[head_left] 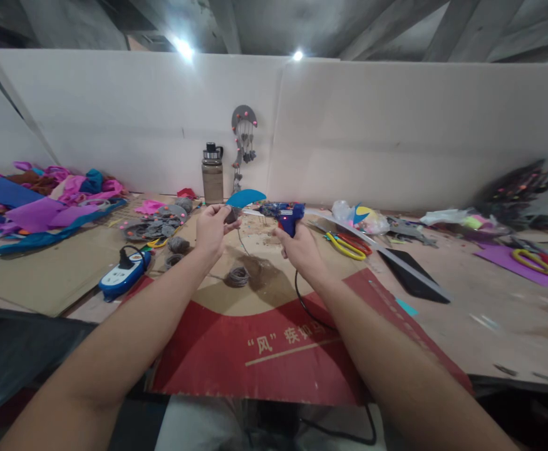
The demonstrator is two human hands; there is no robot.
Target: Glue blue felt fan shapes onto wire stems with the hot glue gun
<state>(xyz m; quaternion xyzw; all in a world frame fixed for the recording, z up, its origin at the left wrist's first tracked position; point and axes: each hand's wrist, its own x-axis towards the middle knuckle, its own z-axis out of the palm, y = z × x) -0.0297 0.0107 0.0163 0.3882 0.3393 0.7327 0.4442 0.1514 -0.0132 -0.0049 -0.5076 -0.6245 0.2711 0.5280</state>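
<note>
My left hand (213,230) pinches a blue crescent-shaped felt piece (247,198), with a small dark grey piece (231,216) at the fingertips. My right hand (299,247) is wrapped round the handle of a blue hot glue gun (291,219). The gun's nozzle end points left, close to the blue piece; whether they touch I cannot tell. A strand of grey yarn hangs below my left hand, above a coil of grey yarn (237,276). Under both hands lies a red and tan cardboard sheet (255,379).
A water bottle (213,175) stands by the back board, beside a hanging grey ornament (244,122). On the left are a power strip (122,275) and heaped coloured felt (52,200). Yellow-handled scissors (346,246), a ruler (396,266) and a black tablet-like slab (414,275) lie rightward.
</note>
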